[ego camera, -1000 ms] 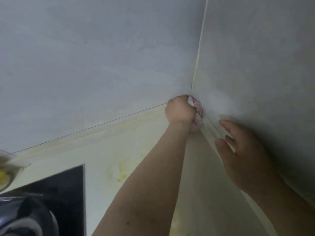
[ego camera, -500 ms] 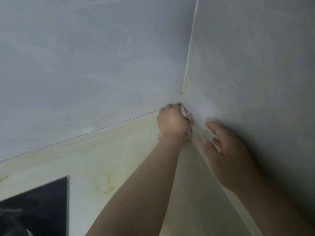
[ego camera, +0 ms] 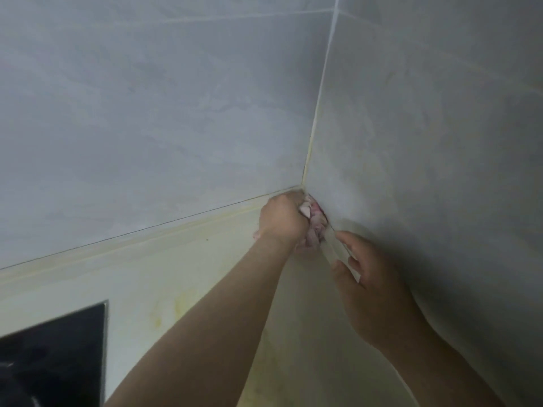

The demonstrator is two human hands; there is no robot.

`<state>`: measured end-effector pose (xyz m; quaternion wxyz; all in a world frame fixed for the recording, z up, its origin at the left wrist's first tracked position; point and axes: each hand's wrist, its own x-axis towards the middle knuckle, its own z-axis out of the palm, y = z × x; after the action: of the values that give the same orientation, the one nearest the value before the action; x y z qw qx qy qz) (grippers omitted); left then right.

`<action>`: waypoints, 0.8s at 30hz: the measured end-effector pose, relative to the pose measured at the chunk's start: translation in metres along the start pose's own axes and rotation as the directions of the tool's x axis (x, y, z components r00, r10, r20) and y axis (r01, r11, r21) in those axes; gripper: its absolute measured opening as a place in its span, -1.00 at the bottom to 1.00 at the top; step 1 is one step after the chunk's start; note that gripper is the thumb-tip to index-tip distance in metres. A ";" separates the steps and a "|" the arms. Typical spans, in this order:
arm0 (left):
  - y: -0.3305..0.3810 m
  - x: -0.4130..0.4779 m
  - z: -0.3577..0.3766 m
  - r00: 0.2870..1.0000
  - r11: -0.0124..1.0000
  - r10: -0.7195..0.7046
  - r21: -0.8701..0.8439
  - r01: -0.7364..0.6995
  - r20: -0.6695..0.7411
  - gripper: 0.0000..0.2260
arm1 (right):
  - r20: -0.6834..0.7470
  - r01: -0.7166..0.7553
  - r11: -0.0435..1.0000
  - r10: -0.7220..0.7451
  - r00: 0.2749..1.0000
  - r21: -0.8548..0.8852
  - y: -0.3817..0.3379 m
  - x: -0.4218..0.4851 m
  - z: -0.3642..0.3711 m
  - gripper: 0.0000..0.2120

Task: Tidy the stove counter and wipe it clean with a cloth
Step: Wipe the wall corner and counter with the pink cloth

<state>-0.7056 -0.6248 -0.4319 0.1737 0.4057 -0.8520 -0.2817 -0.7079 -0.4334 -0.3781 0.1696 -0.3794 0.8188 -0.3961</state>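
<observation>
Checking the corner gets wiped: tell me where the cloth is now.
Head view: the cloth is bunched in the left hand, pressed into the far corner of the counter where the tiled walls meet, just beyond the right hand.

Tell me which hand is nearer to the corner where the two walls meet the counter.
Left. The left hand, gripping the pink cloth, sits just below the corner; the right hand lies farther out along the right wall, toward the camera.
</observation>
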 end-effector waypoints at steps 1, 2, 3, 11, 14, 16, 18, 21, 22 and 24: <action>-0.002 -0.008 -0.003 1.000 0.998 -0.005 -0.058 0.004 -0.011 -0.87 | -0.009 -0.010 1.000 0.010 1.000 0.005 0.001 0.000 0.000 -0.47; -0.004 -0.018 -0.007 0.999 0.990 -0.020 -0.140 0.016 -0.031 -0.79 | -0.028 -0.009 1.000 0.009 1.000 0.009 -0.001 -0.001 -0.001 -0.50; -0.003 -0.030 -0.013 0.998 0.966 -0.047 -0.254 0.034 -0.043 -0.75 | -0.045 -0.018 1.000 0.019 0.999 0.014 -0.003 0.000 0.000 -0.54; -0.009 -0.130 -0.073 0.951 0.592 -0.036 -0.760 0.268 0.307 -0.90 | 0.179 -0.093 0.989 0.071 0.981 0.118 -0.001 0.001 0.025 -0.60; -0.023 -0.138 -0.077 0.966 0.594 -0.175 -0.762 0.258 0.191 -0.78 | 0.154 -0.092 0.987 0.072 0.985 0.133 -0.001 -0.002 0.030 -0.82; -0.030 -0.137 -0.077 0.968 0.677 -0.220 -0.695 0.241 0.121 -0.79 | 0.037 -0.106 0.990 0.103 0.994 0.096 -0.001 0.006 0.036 -0.86; -0.038 -0.135 -0.080 0.965 0.731 -0.257 -0.642 0.232 0.056 -0.69 | -0.169 -0.089 0.996 0.085 0.982 -0.018 0.001 0.026 0.044 -0.92; -0.050 -0.140 -0.095 0.950 0.734 -0.310 -0.645 0.211 -0.042 -0.85 | -0.417 0.025 0.999 -0.034 0.908 -0.028 -0.001 0.070 0.061 -0.92; -0.056 -0.144 -0.100 0.947 0.747 -0.316 -0.633 0.206 -0.065 -0.92 | -0.446 0.057 0.998 -0.064 0.893 -0.029 -0.002 0.085 0.069 -0.95; -0.070 -0.151 -0.108 0.945 0.776 -0.317 -0.594 0.211 -0.079 -0.93 | -0.368 0.080 0.994 -0.100 0.924 -0.071 -0.002 0.110 0.084 -0.83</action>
<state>-0.5153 -0.5782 -0.4017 0.3210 0.4723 -0.6419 -0.5117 -0.7304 -0.5611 -0.4273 -0.0171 -0.3394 0.8283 -0.4454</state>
